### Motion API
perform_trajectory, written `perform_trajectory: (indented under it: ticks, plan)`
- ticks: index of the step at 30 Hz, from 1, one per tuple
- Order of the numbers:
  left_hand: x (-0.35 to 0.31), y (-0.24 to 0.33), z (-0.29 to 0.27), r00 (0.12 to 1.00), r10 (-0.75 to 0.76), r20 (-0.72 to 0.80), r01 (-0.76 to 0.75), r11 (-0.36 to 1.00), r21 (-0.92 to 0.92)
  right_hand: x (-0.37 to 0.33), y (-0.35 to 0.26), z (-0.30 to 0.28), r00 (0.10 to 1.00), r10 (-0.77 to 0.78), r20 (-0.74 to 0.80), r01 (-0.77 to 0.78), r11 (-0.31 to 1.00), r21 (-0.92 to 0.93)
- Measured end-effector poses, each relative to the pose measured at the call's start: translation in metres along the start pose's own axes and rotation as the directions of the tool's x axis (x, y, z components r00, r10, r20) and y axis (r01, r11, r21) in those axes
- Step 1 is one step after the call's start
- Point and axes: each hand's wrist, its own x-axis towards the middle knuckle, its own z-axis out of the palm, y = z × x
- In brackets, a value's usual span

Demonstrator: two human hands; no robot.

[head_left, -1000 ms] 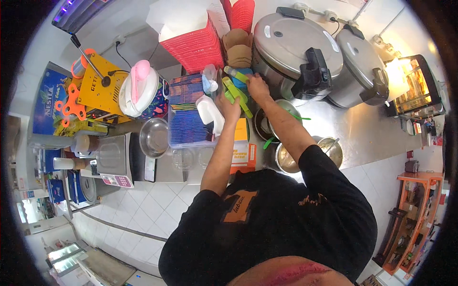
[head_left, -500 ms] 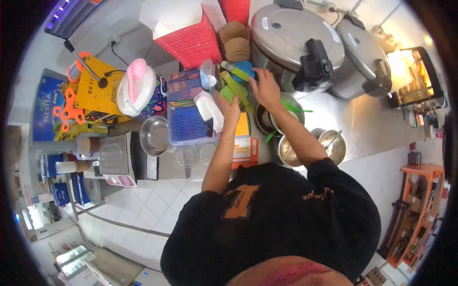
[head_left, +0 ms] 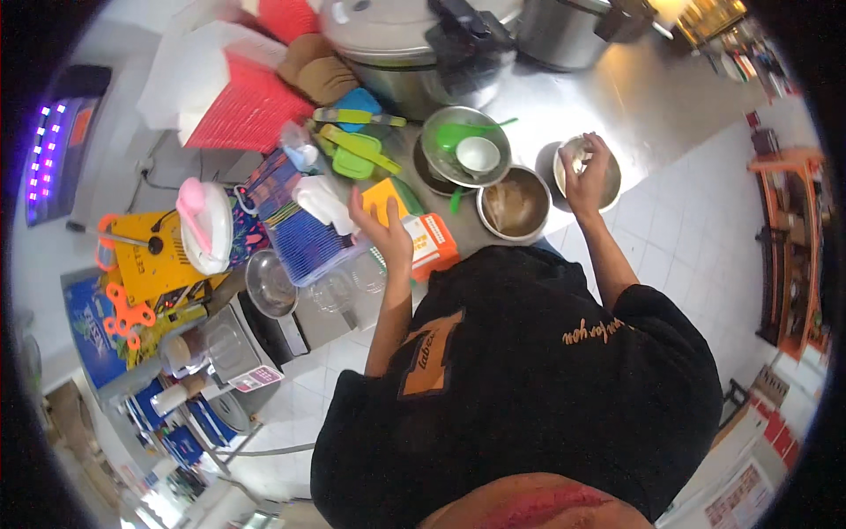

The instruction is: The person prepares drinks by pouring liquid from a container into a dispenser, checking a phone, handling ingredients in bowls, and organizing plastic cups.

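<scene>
Now: holding left hand [head_left: 388, 238] open and empty near orange-and-white box [head_left: 434, 245] | reaching with right hand [head_left: 589, 183] over rightmost metal bowl [head_left: 614, 179] near edge of counter [head_left: 639, 106], likely set there for easy reach; cannot tell if gripping | versus earlier: shifted both hands away from green utensils [head_left: 354, 164]

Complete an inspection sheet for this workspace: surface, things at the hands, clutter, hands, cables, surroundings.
Surface: shiny metal counter, with bright glare.
Things at the hands: rightmost metal bowl under the right hand; orange-and-white box beside the left hand.
Clutter: lime-green utensils, plastic bin of blue packets, stacked red cartons.
Left hand: open, fingers spread; contact with the box unclear.
Right hand: fingers curled over the bowl; grip unclear.
Cables: dark cord by the wall, behind the yellow machine.
Surroundings: white tiled floor; orange shelf at right.
</scene>
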Motion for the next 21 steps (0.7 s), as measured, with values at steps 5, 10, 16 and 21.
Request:
perform_trajectory:
  ticks: [5, 10, 16, 21]
  plan:
    - [-0.086, -0.059, -0.007, 0.795, -0.340, 0.502, 0.434, 0.897, -0.081, -0.040, 0.073, -0.038, 0.957, 0.214, -0.195, -0.268, 0.911, -0.313]
    - [-0.109, -0.097, 0.013, 0.322, -0.779, 0.537, 0.940, 0.331, -0.082, -0.073, 0.155, -0.064, 0.655, 0.735, -0.175, -0.754, 0.621, -0.213]
    - [-0.092, -0.097, 0.074, 0.467, -0.784, 0.409, 0.879, 0.461, -0.119, -0.082, 0.201, -0.065, 0.295, 0.734, 0.612, -0.926, 0.060, 0.374]
    - [-0.019, -0.133, 0.106, 0.795, -0.464, 0.390, 0.594, 0.724, -0.351, -0.028, 0.177, -0.032, 0.265, 0.625, 0.734, -0.886, -0.142, 0.441]
